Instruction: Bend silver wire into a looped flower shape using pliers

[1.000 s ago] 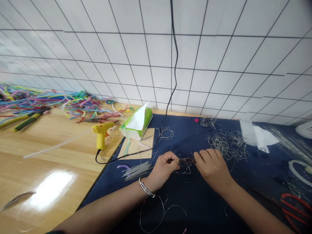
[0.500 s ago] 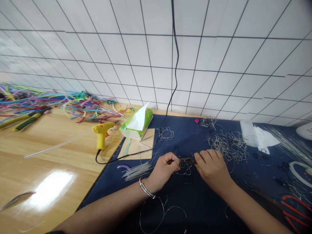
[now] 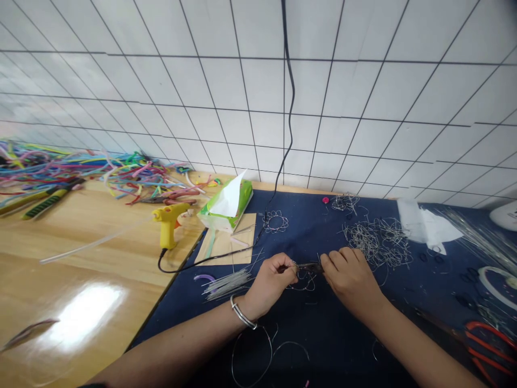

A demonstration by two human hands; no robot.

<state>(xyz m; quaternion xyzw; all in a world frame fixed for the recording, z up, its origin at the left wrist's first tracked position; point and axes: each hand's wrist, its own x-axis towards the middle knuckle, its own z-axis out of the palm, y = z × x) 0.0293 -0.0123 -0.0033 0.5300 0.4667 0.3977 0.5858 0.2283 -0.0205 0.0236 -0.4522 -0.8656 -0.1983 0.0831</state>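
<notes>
Over the dark blue cloth, my left hand (image 3: 274, 277) is closed in a pinch on a looped wire piece (image 3: 307, 283), whose thin curved loops stick out to the right of the fingertips. My right hand (image 3: 351, 277) is wrapped round dark pliers (image 3: 310, 267). Their jaws point left and meet the wire at my left fingertips; the handles are hidden in my right palm. Left of my left hand lies a bundle of straight wires (image 3: 229, 284). Behind the hands rests a flower-shaped wire ring (image 3: 276, 221).
A tangled wire heap (image 3: 377, 240) lies right of centre, red-handled scissors (image 3: 490, 345) at lower right. On the left are a yellow glue gun (image 3: 169, 223), a green tissue pack (image 3: 230, 202) and colourful pipe cleaners (image 3: 81, 164). A black cable (image 3: 291, 108) hangs down the tiled wall.
Both hands keep nearly the same place. The pliers turn slightly in my right hand at the wire, and the whole view shifts a little.
</notes>
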